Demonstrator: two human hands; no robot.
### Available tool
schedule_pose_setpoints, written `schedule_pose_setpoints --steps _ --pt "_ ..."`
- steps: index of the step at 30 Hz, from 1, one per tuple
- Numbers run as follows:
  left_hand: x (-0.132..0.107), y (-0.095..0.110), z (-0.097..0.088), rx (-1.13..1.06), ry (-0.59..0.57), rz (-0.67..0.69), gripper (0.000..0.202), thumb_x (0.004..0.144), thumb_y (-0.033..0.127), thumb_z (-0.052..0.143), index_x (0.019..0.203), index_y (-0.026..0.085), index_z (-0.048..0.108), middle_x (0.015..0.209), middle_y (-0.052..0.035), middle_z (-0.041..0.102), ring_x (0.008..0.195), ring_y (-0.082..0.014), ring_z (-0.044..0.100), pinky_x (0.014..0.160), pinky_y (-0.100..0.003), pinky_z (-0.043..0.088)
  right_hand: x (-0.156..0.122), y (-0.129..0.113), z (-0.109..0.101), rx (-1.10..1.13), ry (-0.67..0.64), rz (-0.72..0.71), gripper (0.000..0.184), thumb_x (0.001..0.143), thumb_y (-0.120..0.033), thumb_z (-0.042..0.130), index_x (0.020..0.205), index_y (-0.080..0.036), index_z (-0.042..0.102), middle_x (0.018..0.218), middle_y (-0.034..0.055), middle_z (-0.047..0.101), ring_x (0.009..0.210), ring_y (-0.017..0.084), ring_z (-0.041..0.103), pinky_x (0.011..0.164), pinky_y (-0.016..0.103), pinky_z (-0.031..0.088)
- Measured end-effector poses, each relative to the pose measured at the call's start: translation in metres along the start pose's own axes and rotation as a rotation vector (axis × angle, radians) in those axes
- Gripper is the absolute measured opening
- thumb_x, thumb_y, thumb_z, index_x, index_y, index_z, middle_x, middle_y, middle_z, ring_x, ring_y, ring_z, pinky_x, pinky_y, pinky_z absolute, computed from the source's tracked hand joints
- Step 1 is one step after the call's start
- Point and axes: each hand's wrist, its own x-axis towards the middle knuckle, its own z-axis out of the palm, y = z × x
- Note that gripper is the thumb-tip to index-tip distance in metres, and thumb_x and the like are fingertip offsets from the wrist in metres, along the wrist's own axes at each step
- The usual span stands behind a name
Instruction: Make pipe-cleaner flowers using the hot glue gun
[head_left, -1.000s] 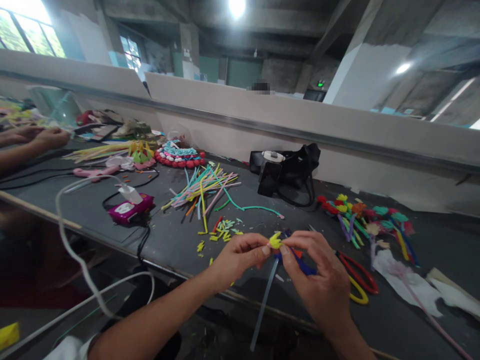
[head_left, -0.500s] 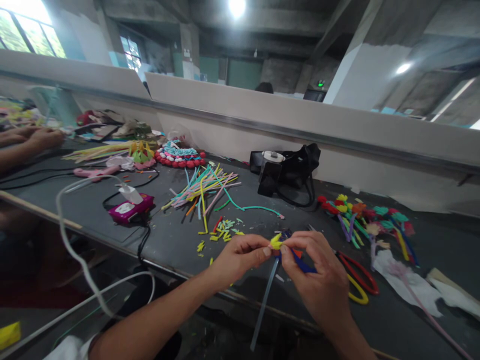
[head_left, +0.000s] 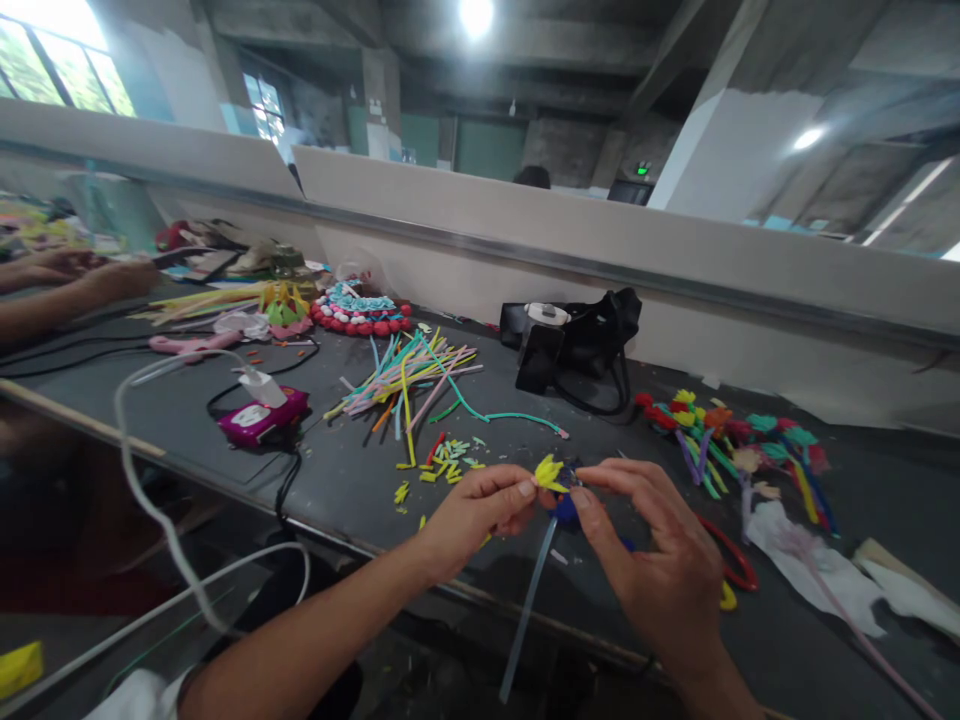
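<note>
Dark tabletop [head_left: 341,485], near edge: our left hand [head_left: 480,512] pinches a yellow tuft [head_left: 550,473]. Our right hand [head_left: 651,535] gapes just beside.

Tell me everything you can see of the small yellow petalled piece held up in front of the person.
The small yellow petalled piece is bright yellow, with several narrow, pointed petals spreading to the right from a gathered base. It looks soft, though its exact material is unclear. It lies tilted on its side above the dark grey tabletop. The left hand pinches its base; the open right hand is beside the petal tips, contact uncertain.
</note>
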Motion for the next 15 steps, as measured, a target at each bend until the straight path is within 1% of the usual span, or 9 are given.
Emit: schedule_pose_setpoints --steps 6,9,15 --pt "0.0005 -0.0029 0.0003 -0.002 -0.018 0.009 0.033 0.084 0.045 0.064 0.077 0.013 0.067 0.056 0.0038 0.044 0.054 -0.0082 0.035 0.053 -0.023 0.023 -0.0027 -0.0044 0.0076 -0.003 -0.006 -0.029 0.010 0.086 -0.023 0.064 0.096 -0.021 0.064 0.093 0.0042 0.065 0.091 0.017 0.062 0.083 0.032 0.050" --pt "0.0004 -0.0037 0.0009 0.003 -0.008 0.007 0.035 0.083 0.047 0.064 0.074 0.013 0.064 0.056 0.0037 0.044 0.053 -0.0084 0.035 0.053 -0.024 0.023 -0.0030 -0.0043 0.0096 -0.022 -0.009 -0.029 0.011 0.085 -0.024 0.065 0.096 -0.021 0.064 0.093 0.0041 0.066 0.091 0.018 0.062 0.082 0.033 0.050" --pt "0.0001 -0.0035 0.0007 -0.042 -0.038 -0.010 0.033 0.083 0.046 0.064 0.081 0.013 0.067 0.055 0.0038 0.043 0.054 -0.0087 0.034 0.053 -0.024 0.022 -0.0018 -0.0034 0.0090 -0.040 0.000 -0.050 0.006 0.086 -0.024 0.064 0.092 -0.022 0.065 0.088 0.0032 0.067 0.087 0.018 0.064 0.081 0.033 0.051"
